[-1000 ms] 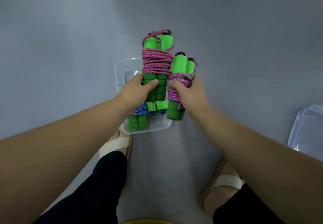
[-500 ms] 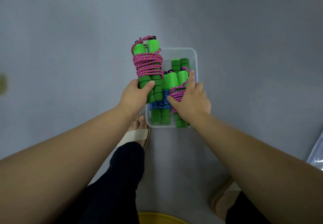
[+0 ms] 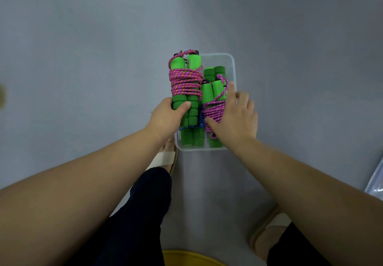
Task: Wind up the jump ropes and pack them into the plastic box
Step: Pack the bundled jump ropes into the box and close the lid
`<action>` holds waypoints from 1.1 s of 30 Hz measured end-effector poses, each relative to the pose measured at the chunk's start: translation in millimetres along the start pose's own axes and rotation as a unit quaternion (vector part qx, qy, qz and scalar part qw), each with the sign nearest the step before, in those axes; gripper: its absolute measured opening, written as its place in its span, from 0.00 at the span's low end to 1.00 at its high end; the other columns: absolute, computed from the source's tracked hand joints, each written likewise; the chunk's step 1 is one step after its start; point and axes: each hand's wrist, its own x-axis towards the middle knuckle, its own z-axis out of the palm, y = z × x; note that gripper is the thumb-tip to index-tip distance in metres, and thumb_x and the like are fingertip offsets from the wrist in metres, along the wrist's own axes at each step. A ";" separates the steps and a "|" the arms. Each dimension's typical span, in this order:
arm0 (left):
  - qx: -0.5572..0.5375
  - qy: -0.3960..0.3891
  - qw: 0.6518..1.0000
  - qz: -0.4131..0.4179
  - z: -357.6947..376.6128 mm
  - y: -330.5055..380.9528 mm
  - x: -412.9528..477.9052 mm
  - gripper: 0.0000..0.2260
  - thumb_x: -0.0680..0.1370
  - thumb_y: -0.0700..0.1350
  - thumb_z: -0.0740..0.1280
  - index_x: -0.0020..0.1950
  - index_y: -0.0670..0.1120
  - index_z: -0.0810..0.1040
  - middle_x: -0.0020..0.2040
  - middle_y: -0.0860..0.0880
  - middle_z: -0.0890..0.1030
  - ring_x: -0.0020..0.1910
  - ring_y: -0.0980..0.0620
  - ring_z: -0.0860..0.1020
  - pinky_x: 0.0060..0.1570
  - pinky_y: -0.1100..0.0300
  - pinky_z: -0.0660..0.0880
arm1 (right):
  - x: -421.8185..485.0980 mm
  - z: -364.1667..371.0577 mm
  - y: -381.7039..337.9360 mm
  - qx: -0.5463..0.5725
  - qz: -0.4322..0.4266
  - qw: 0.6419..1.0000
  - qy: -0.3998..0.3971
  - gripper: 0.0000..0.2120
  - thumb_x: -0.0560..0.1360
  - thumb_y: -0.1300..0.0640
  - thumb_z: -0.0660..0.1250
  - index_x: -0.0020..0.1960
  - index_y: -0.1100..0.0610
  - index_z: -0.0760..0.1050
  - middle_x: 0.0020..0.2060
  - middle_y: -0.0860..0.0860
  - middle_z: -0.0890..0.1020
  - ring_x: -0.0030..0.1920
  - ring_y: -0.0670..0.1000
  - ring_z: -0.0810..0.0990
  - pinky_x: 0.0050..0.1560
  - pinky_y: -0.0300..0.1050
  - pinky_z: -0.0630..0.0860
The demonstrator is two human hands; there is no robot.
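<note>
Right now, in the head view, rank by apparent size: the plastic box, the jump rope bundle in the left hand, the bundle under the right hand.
1. plastic box
2. left-hand bundle, held nearer the camera, which may inflate it
3. right-hand bundle, partly covered by the right hand

The plain grey floor (image 3: pixel 83 37) is being lit dimly, paler at the upper left and darker toward the right. The green-handled jump rope wound in pink cord (image 3: pixel 185 85) is being rendered sharp and vivid. The bare forearms (image 3: pixel 83 182) are being stretched by lens distortion at the lower corners, and an olive smudge (image 3: pixel 2 97) at the left edge is being blurred.
</note>
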 end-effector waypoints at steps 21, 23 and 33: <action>-0.025 0.007 1.000 0.001 2.4 0.8 -1.0 0.15 0.78 0.49 0.64 0.62 0.42 0.74 0.55 0.46 0.81 0.53 0.48 0.80 0.53 0.55 0.78 | 35.0 3.1 9.5 -0.022 -0.120 0.990 -0.068 0.36 0.76 0.44 0.60 0.77 0.50 0.45 0.76 0.52 0.46 0.75 0.60 0.37 0.72 0.62 0.40; -0.053 -0.043 0.998 0.001 -3.1 -0.1 -3.9 0.15 0.78 0.47 0.65 0.63 0.42 0.74 0.55 0.45 0.81 0.53 0.48 0.81 0.57 0.51 0.77 | 31.1 -7.6 6.1 0.139 -0.104 0.984 0.026 0.30 0.75 0.52 0.63 0.74 0.55 0.57 0.75 0.54 0.56 0.76 0.58 0.47 0.75 0.58 0.46; -0.121 -0.260 0.958 0.018 -10.3 9.7 -18.2 0.17 0.77 0.38 0.64 0.66 0.46 0.70 0.58 0.43 0.80 0.56 0.47 0.80 0.57 0.54 0.77 | 58.8 -34.9 -8.0 0.709 0.103 0.680 -0.154 0.23 0.74 0.46 0.66 0.61 0.62 0.75 0.49 0.58 0.84 0.47 0.56 0.84 0.48 0.50 0.80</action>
